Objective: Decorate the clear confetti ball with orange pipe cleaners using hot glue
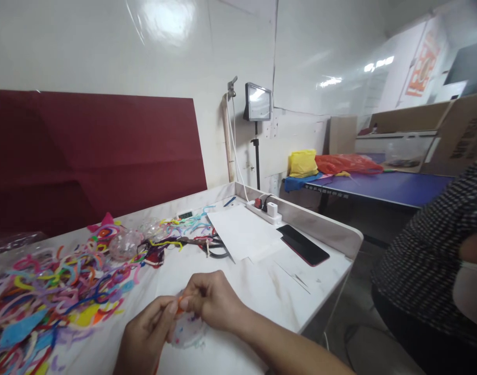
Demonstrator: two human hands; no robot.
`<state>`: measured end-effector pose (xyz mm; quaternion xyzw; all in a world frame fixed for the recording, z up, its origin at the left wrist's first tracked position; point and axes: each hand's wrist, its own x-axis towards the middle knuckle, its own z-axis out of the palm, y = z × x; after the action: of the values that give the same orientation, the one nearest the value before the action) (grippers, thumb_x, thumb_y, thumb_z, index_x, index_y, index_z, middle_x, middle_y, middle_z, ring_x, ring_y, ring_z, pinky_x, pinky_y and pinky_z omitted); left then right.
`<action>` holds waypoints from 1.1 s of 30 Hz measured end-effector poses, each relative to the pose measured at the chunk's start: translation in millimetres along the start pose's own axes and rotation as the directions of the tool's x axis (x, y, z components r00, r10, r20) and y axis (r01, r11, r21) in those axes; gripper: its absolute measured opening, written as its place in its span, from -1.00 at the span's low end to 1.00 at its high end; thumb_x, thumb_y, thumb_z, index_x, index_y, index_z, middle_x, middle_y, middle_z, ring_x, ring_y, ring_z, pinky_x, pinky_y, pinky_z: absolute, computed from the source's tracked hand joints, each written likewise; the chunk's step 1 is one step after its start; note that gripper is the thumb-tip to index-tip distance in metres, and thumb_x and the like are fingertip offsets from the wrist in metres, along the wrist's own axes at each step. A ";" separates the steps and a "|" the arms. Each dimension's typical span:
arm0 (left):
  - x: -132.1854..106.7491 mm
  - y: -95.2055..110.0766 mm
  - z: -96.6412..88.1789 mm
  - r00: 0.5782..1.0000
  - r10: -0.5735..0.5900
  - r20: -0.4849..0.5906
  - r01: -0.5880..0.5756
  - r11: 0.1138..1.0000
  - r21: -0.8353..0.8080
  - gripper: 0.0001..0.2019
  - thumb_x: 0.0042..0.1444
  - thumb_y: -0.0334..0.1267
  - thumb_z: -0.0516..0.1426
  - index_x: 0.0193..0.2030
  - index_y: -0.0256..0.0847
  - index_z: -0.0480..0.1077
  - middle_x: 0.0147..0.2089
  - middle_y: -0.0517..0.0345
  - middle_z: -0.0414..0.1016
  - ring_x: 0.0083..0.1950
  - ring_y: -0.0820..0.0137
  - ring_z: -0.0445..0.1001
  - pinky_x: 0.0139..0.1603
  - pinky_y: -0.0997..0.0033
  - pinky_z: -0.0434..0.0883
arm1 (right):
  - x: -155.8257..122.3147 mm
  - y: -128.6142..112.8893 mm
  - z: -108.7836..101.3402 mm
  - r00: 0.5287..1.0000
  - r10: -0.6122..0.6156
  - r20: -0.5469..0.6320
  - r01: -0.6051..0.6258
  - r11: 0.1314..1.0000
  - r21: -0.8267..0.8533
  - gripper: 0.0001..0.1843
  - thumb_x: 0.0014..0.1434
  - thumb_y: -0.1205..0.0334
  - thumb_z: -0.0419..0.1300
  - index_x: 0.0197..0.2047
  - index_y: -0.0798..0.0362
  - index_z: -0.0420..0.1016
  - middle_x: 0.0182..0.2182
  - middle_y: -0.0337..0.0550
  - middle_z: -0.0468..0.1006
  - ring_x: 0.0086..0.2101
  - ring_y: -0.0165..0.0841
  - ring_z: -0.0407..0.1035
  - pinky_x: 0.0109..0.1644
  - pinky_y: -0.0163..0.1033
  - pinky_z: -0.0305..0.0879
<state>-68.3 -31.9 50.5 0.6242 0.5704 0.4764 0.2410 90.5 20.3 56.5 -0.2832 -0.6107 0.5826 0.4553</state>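
Note:
My left hand point(147, 333) and my right hand point(213, 302) meet over the near part of the white table. Both are closed in a pinch on a small orange strip point(179, 303), which looks like a piece of pipe cleaner; most of it is hidden by the fingers. Just beneath them is a clear round thing point(188, 331) with coloured specks, partly covered by both hands. I cannot tell whether it is held or rests on the table. To the left spreads a heap of colourful pipe cleaners point(62, 291) and cut pieces.
Beyond my hands lie a clear ball point(126, 245), dark-handled scissors point(215, 247) and white paper sheets point(242, 229). A black phone point(303, 245) and a power strip point(265, 212) sit along the right raised edge point(320, 221). A person in a checked top point(429, 260) is at the right.

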 end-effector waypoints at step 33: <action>-1.9 10.4 -1.5 0.974 0.202 -0.099 -0.187 0.972 0.145 -0.54 0.17 0.07 0.01 -0.65 -0.16 0.26 -0.68 0.30 0.23 -0.63 0.46 0.27 -0.59 0.57 0.27 | -3.9 0.9 34.6 0.992 0.050 -0.115 -0.020 0.967 0.252 -0.33 -0.26 -0.43 0.28 -0.50 0.05 0.29 -0.68 -0.32 0.40 -0.71 -0.52 0.23 -0.64 -0.38 0.18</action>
<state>-64.4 -36.5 59.3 0.6640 0.5500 0.4927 0.1180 61.3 1.4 57.9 -0.2688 -0.4984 0.6449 0.5132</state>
